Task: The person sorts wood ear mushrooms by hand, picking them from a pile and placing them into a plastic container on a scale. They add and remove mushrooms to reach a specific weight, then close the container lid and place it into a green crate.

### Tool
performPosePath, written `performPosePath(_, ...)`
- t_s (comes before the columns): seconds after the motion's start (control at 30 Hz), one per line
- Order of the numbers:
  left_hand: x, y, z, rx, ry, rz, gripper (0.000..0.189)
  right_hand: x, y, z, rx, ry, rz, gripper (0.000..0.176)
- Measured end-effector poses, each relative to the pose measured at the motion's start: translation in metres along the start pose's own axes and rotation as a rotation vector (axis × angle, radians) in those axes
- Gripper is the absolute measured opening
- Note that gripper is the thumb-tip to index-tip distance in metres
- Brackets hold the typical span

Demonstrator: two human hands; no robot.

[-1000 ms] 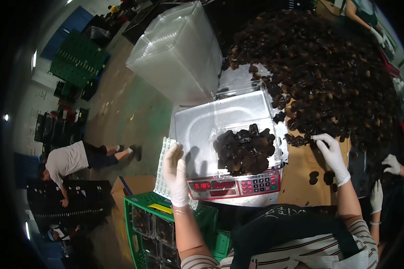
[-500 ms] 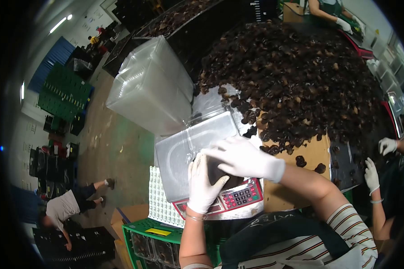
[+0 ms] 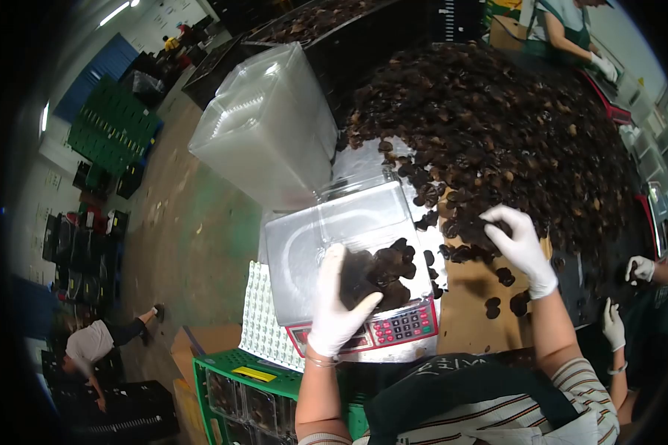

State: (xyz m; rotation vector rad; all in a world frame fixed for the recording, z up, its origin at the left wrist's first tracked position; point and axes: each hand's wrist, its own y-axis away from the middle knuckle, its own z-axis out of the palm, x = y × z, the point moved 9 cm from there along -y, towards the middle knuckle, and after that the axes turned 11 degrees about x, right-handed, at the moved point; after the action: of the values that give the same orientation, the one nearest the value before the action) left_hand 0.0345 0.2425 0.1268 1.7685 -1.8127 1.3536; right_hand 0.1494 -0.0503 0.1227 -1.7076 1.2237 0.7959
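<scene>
Hidden behind the white-gloved left hand (image 3: 338, 304): the readout on the red front panel of the silver-topped weighing scale (image 3: 315, 237). Keys on that panel too small to read. Closed, fingers up the near-left side and thumb across the front rim, on the clear plastic tray (image 3: 393, 271) filled with dark fungus. Tray sitting on the right half of the scale's platform, its walls hard to trace against the shiny steel.

Off to the right, the white-gloved right hand (image 3: 523, 248), palm down, fingers curled into the near edge of the big heap of dark wrinkled fungus (image 3: 497, 126). Impossible to tell whether anything is held under those fingers. A few loose pieces scattered on the brown cardboard sheet (image 3: 471, 315) below that hand. Far side of the heap lost in shadow.

Pale lettering on the dark apron (image 3: 453, 374) at the bottom, broken by folds, not legible. Yellow label on the green plastic crate (image 3: 234, 363) below the scale, blurred, unreadable. White dimpled sheet (image 3: 263, 319) half tucked beneath the scale. Behind the scale, a tall stack of clear plastic trays (image 3: 271, 133), leaning.

At the right edge, two more gloved hands (image 3: 614, 324) of a co-worker, arms cut off by the frame. Lower left, a person in a grey shirt (image 3: 89, 345), bent over, small and dim.
</scene>
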Motion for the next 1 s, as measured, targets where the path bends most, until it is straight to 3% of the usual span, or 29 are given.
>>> performPosePath(0.03, 0.006, -0.001, -0.014, 0.07, 0.103, -0.018, 0.081, 0.014, 0.008, -0.008, -0.055, 0.137, -0.044, 0.019)
performPosePath(0.1, -0.017, 0.007, -0.041, 0.244, 0.231, -0.138, 0.072, 0.049, 0.028, -0.021, -0.145, 0.315, 0.086, 0.026)
performPosePath(0.17, -0.034, 0.014, -0.069, 0.411, 0.364, -0.291, 0.061, 0.064, 0.048, -0.036, -0.109, 0.511, 0.057, 0.033)
performPosePath(0.2, -0.037, 0.016, -0.083, 0.467, 0.375, -0.327, 0.053, 0.074, 0.055, -0.042, -0.097, 0.508, 0.151, 0.039)
performPosePath(0.23, -0.039, 0.02, -0.094, 0.505, 0.349, -0.322, 0.05, 0.06, 0.053, -0.042, -0.051, 0.631, 0.019, 0.04)
performPosePath(0.3, -0.05, 0.03, -0.111, 0.588, 0.377, -0.392, 0.048, 0.071, 0.058, -0.051, -0.074, 0.609, 0.345, 0.04)
performPosePath(0.4, -0.051, 0.044, -0.124, 0.624, 0.359, -0.423, 0.048, 0.047, 0.048, -0.034, -0.04, 0.458, 0.15, 0.038)
performPosePath(0.47, -0.052, 0.051, -0.13, 0.647, 0.33, -0.433, 0.046, 0.033, 0.039, -0.012, -0.121, 0.346, 0.13, 0.037)
performPosePath(0.6, -0.055, 0.067, -0.122, 0.592, 0.347, -0.534, 0.043, -0.026, 0.012, 0.03, -0.163, 0.018, -0.001, 0.037)
performPosePath(0.7, -0.071, 0.084, -0.084, 0.352, 0.419, -0.656, 0.044, -0.055, -0.014, 0.062, -0.161, -0.079, -0.11, 0.041)
performPosePath(0.77, -0.07, 0.09, -0.053, 0.131, 0.362, -0.824, 0.04, -0.05, -0.031, 0.09, -0.17, 0.092, -0.085, 0.053)
performPosePath(0.87, -0.078, 0.094, -0.021, 0.08, 0.553, -0.78, 0.021, -0.014, -0.047, 0.141, -0.293, -0.063, 0.042, 0.066)
performPosePath(0.9, -0.081, 0.095, -0.016, 0.085, 0.666, -0.754, 0.019, -0.014, -0.045, 0.143, -0.349, -0.247, 0.211, 0.06)
performPosePath(0.97, -0.088, 0.098, -0.015, 0.165, 0.842, -0.839, 0.019, -0.033, -0.048, 0.124, -0.248, -0.554, 0.218, 0.052)
performPosePath(1.0, -0.091, 0.101, -0.015, 0.208, 0.928, -0.884, 0.02, -0.05, -0.04, 0.11, -0.313, -0.618, 0.182, 0.041)
